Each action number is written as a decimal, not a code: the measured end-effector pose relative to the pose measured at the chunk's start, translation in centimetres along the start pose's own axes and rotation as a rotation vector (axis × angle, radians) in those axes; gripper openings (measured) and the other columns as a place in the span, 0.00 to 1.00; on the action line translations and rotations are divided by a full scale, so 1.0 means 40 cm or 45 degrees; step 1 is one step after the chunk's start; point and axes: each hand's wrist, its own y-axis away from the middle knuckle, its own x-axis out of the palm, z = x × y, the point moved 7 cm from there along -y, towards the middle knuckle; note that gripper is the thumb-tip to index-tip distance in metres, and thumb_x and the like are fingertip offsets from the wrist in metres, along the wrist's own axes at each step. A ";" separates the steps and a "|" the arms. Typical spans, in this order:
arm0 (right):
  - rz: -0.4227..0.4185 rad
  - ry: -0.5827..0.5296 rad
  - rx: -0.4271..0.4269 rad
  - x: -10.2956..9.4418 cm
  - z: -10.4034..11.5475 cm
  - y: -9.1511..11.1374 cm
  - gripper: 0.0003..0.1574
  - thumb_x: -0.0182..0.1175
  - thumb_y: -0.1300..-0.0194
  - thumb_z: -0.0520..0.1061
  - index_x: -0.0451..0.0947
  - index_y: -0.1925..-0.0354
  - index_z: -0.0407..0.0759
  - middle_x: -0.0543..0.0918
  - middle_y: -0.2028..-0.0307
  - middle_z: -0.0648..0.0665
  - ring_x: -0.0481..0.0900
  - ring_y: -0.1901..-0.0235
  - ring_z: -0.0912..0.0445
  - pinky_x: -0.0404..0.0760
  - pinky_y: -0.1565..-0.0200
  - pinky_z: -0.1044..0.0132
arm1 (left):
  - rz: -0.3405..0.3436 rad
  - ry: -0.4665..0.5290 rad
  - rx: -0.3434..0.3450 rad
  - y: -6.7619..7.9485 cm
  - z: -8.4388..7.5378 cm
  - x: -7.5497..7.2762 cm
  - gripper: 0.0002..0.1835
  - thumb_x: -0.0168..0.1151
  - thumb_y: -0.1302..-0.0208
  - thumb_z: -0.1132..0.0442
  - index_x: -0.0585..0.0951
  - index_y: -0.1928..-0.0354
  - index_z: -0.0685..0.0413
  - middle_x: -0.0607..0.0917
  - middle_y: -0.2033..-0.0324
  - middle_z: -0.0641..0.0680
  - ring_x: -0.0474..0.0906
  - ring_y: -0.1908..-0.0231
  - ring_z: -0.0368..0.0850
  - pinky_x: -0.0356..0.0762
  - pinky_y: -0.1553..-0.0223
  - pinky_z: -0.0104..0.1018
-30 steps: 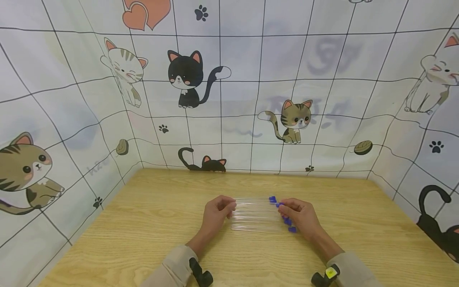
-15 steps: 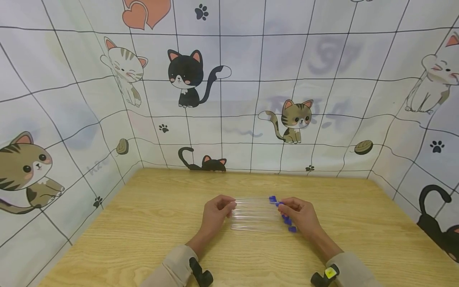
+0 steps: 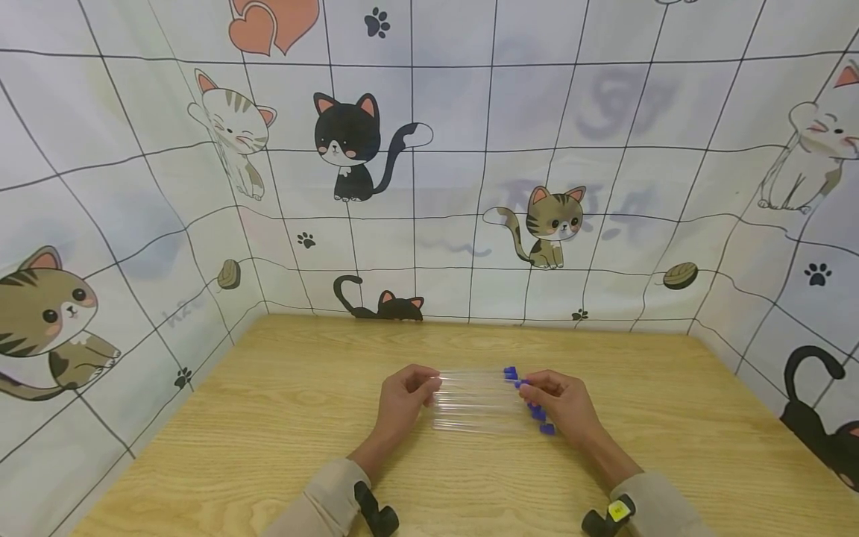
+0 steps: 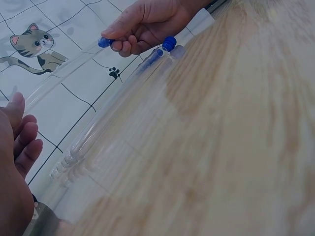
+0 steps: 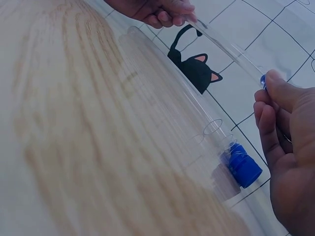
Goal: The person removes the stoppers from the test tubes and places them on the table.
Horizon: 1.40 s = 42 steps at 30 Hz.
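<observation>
A clear, thin tube with a blue cap, the held test tube, is raised above the table between both hands. My left hand pinches its clear end between thumb and fingers. My right hand pinches the blue cap at the other end, largely covered by the fingertips. Below it, several more clear test tubes lie side by side on the table, their blue caps all pointing right. In the right wrist view, the nearest lying tube's blue cap shows large. Whether the held cap is fully seated, I cannot tell.
The wood-grain table extends around the tubes on all sides. A white cloth with a grid and cartoon cats encloses the back and both sides. A dark wrist camera sits on the left sleeve, another wrist camera on the right.
</observation>
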 end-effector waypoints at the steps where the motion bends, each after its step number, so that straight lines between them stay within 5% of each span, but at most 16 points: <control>1: 0.004 -0.001 -0.003 0.001 0.001 0.000 0.16 0.66 0.38 0.47 0.81 0.59 0.35 0.86 0.67 0.41 0.83 0.65 0.50 0.80 0.63 0.64 | -0.002 0.000 -0.002 0.000 0.000 0.000 0.06 0.63 0.37 0.68 0.82 0.60 0.64 0.79 0.70 0.75 0.74 0.71 0.72 0.78 0.71 0.40; 13: 0.037 0.025 -0.002 0.005 0.006 0.001 0.15 0.67 0.39 0.48 0.82 0.59 0.38 0.86 0.67 0.42 0.83 0.67 0.45 0.81 0.65 0.62 | -0.019 -0.010 0.000 0.000 0.001 -0.002 0.05 0.64 0.38 0.69 0.83 0.61 0.62 0.78 0.71 0.75 0.73 0.72 0.71 0.74 0.74 0.34; 35: 0.025 0.042 0.059 -0.002 0.002 -0.004 0.17 0.65 0.38 0.53 0.82 0.59 0.42 0.85 0.64 0.40 0.82 0.64 0.45 0.80 0.63 0.62 | -0.035 0.028 0.003 -0.005 -0.007 -0.005 0.04 0.62 0.37 0.69 0.82 0.62 0.62 0.79 0.70 0.74 0.73 0.72 0.70 0.76 0.72 0.42; 42: 0.037 0.084 0.026 -0.017 0.013 -0.018 0.19 0.64 0.37 0.53 0.82 0.57 0.40 0.85 0.62 0.39 0.83 0.62 0.49 0.80 0.59 0.63 | -0.047 0.081 -0.011 -0.012 -0.005 -0.002 0.04 0.61 0.36 0.70 0.82 0.62 0.64 0.81 0.69 0.69 0.75 0.75 0.59 0.75 0.71 0.36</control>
